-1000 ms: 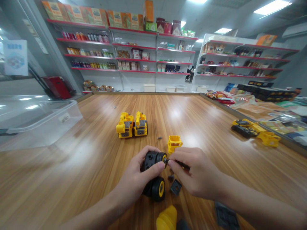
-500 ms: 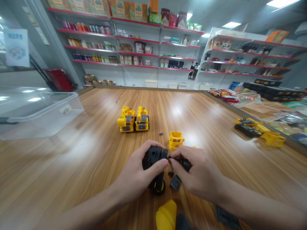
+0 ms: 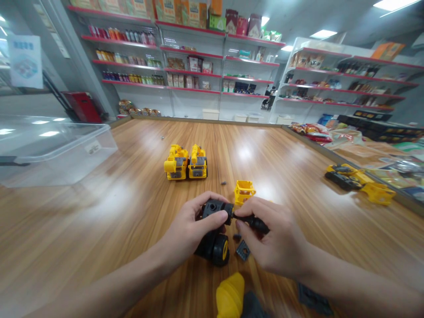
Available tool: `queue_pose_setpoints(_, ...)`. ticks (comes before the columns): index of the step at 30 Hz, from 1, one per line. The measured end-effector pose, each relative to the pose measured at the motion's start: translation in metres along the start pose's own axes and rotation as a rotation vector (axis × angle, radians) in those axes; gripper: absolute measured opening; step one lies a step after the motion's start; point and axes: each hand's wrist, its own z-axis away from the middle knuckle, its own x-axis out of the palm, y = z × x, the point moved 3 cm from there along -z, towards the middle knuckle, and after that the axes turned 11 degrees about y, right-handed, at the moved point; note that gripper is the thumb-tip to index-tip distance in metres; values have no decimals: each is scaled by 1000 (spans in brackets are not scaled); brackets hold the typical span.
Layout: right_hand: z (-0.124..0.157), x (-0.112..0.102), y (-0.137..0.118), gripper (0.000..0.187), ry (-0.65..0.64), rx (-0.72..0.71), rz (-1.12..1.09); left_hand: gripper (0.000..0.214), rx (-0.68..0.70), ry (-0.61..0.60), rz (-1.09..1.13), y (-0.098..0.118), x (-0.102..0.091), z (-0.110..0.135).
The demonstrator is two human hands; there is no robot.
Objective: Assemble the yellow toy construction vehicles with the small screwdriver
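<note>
My left hand (image 3: pixel 188 225) is closed around a black toy truck chassis (image 3: pixel 212 207); a black wheel with a yellow hub (image 3: pixel 221 250) shows at its near end. My right hand (image 3: pixel 274 229) pinches a black-handled screwdriver (image 3: pixel 258 223), its tip end meeting the wheel at the chassis's right side. Just beyond the hands stands a yellow cab frame (image 3: pixel 244 191). Below the fingers lie a small dark grey part (image 3: pixel 236 237) and a grey square plate (image 3: pixel 243 250). Close to me are a yellow mixer drum (image 3: pixel 230 295) and a dark grey piece (image 3: pixel 253 305).
Two yellow toy trucks (image 3: pixel 186 163) stand farther back on the wooden table (image 3: pixel 139 212). A clear plastic bin (image 3: pixel 56 154) is at the left. Another yellow toy vehicle (image 3: pixel 359 181) lies at the right, near packaged goods (image 3: pixel 357 150). A dark flat part (image 3: pixel 313 298) lies under my right forearm.
The chassis has turned slightly in my left hand, so the near wheel faces more to the right. Both hands keep their hold, and the view has shifted a little.
</note>
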Motion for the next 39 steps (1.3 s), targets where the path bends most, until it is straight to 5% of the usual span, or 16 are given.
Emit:
queue_pose_setpoints(8,1,3,-1,8,21,208,-33,28,100,72,-159,6,-2,4)
queue_pose_setpoints(13,4,11,11,16,-216,777,-547,27,212,72,-249,9,-4,8)
queue_pose_setpoints(15,6,14,13,20,-283,880,-662,26,288,86,-314,12,-3,10)
queue_pose_setpoints(22,-1,-2,-5,8,-60,107,-108,25,234,32,-314,17,1,13)
queue_pose_setpoints(24,-2,-2,-5,18,-116,153,-134,25,245,35,-324,19,0,13)
queue_pose_setpoints(28,0,8,3,35,-407,571,-508,26,321,1,-361,22,0,14)
queue_pose_setpoints(30,2,11,4,35,-484,666,-614,26,325,-15,-365,22,0,14)
queue_pose_setpoints(32,1,9,6,29,-411,597,-511,24,312,-2,-375,22,0,14)
queue_pose_setpoints(35,-1,1,2,13,-220,308,-232,24,294,24,-397,23,0,14)
queue_pose_setpoints(39,-1,-4,-6,17,-175,92,-148,26,323,1,-401,27,1,15)
